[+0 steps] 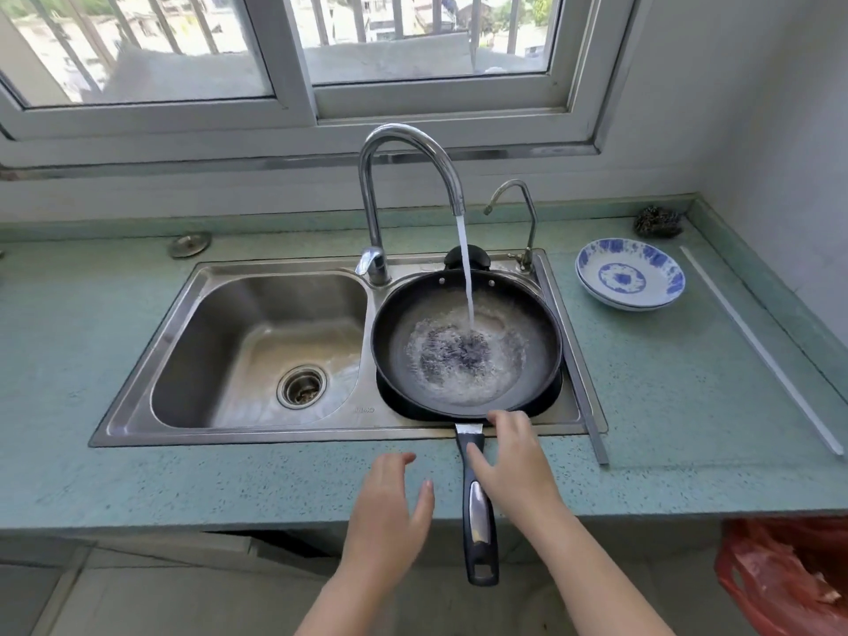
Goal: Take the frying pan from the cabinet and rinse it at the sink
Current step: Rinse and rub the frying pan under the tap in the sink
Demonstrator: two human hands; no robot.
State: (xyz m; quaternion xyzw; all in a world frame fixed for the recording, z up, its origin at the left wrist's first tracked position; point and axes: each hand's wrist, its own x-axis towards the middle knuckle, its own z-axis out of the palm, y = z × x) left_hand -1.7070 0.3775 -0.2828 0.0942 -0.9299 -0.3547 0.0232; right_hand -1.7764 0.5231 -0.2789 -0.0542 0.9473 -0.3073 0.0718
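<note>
your left hand (390, 511) hovers with fingers loosely spread, just left of the frying pan (527, 355) handle (479, 516). your right hand (514, 456) is spread over the handle's upper end, gripping nothing. the pan sits over the right basin of the sink (275, 426) under the running faucet (404, 144), handle jutting past the counter (183, 479) edge. bowls (631, 277) sit well to the right.

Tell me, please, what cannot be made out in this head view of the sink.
All in the head view:
- Right basin: floor and drain hidden under the pan.
- Black thing behind the pan: mostly hidden by it; unidentifiable.
- Right hand: over the handle; contact cannot be judged from above.
- Red bag: cut off by the frame's corner; contents unclear.
- Dark lump at far right: too small to identify.
</note>
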